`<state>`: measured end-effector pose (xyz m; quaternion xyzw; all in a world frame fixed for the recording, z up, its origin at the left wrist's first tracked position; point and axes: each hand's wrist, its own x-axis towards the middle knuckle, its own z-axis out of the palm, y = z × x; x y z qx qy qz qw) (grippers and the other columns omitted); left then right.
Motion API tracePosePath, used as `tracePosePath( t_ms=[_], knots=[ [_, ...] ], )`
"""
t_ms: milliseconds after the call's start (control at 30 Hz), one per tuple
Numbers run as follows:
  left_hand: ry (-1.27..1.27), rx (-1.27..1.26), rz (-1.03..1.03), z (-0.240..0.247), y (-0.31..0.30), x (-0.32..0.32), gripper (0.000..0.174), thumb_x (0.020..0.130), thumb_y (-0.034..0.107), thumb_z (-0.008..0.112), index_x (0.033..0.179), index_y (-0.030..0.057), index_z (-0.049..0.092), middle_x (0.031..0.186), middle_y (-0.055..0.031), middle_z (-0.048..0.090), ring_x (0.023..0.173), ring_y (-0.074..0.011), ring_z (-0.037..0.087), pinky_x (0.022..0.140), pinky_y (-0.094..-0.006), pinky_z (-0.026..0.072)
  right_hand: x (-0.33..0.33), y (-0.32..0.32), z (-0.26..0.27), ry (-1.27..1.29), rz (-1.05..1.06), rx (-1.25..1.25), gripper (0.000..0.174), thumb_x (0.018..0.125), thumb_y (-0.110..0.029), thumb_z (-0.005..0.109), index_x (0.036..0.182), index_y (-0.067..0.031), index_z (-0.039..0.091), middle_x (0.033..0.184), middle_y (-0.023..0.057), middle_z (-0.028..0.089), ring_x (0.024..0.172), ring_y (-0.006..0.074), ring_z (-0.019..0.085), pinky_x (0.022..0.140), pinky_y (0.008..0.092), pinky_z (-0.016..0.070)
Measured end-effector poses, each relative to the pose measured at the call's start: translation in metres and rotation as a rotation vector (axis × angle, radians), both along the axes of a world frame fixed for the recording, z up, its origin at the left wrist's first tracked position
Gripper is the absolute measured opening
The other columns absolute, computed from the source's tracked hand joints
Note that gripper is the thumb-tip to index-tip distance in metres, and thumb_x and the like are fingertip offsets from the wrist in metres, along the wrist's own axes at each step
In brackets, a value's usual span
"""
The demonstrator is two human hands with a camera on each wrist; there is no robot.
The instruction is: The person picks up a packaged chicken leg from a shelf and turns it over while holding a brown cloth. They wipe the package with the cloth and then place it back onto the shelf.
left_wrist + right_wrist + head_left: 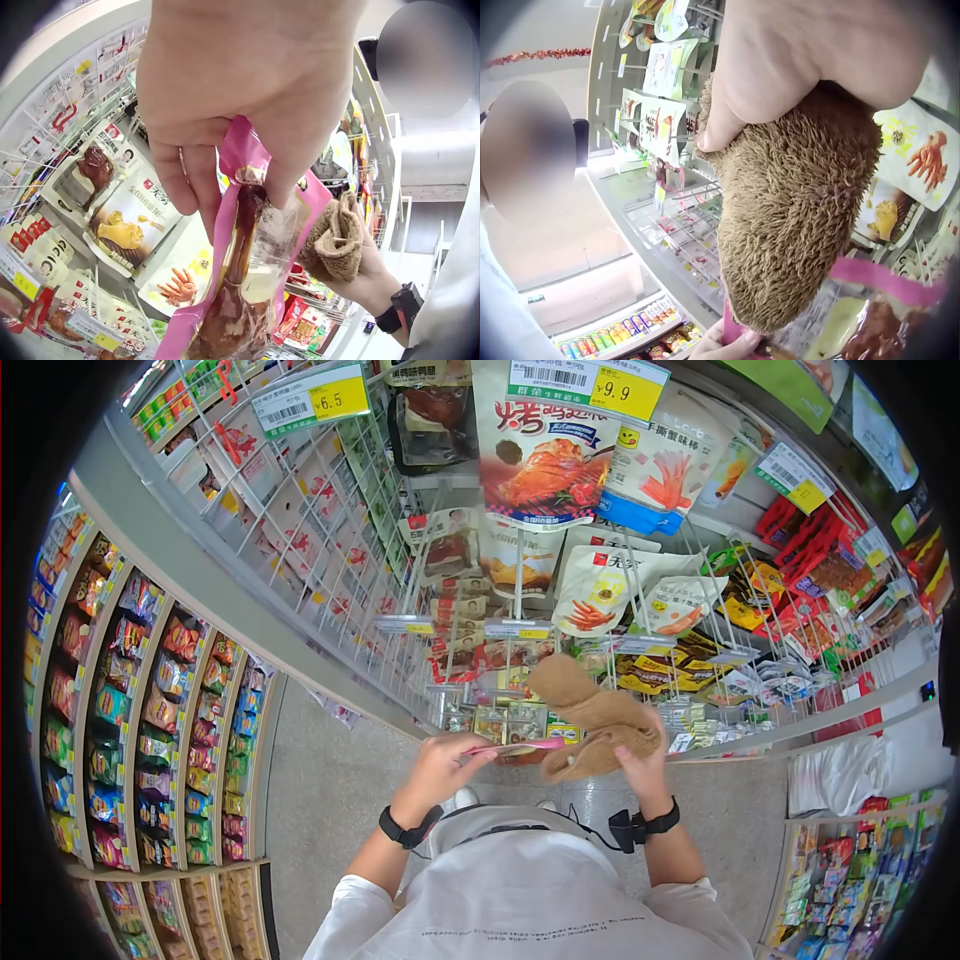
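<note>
My left hand pinches the top end of a pink-edged clear pack, which has a dark brown drumstick inside. The pack hangs lengthwise below the fingers in the left wrist view and shows as a thin edge in the head view. Folded over on itself, a fluffy brown cloth is gripped by my right hand, thumb on its near side. In the right wrist view the cloth droops below that hand, its lower end overlapping the pack and left fingers. Both hands are in front of the snack rack.
Packs of meat snacks hang from a wire rack straight ahead, with price tags along it. Shelves of chip bags stand at the left. More small packs fill a low shelf at right.
</note>
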<state>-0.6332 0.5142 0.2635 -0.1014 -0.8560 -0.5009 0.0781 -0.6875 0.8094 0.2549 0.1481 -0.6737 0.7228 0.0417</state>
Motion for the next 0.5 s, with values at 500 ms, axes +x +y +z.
tracePosePath(
  t_ms=[500],
  knots=[
    [0.146, -0.108, -0.164, 0.011, 0.012, -0.003, 0.009, 0.077, 0.013, 0.07, 0.08, 0.0049, 0.067, 0.073, -0.0088, 0.066, 0.064, -0.0273, 0.062, 0.058, -0.0346, 0.0476, 0.006, -0.038, 0.006, 0.256, 0.274, 0.195, 0.07, 0.061, -0.012, 0.087, 0.119, -0.0052, 0.048, 0.119, 0.0138, 0.055, 0.11, 0.0254, 0.056, 0.093, 0.0352, 0.046]
  ],
)
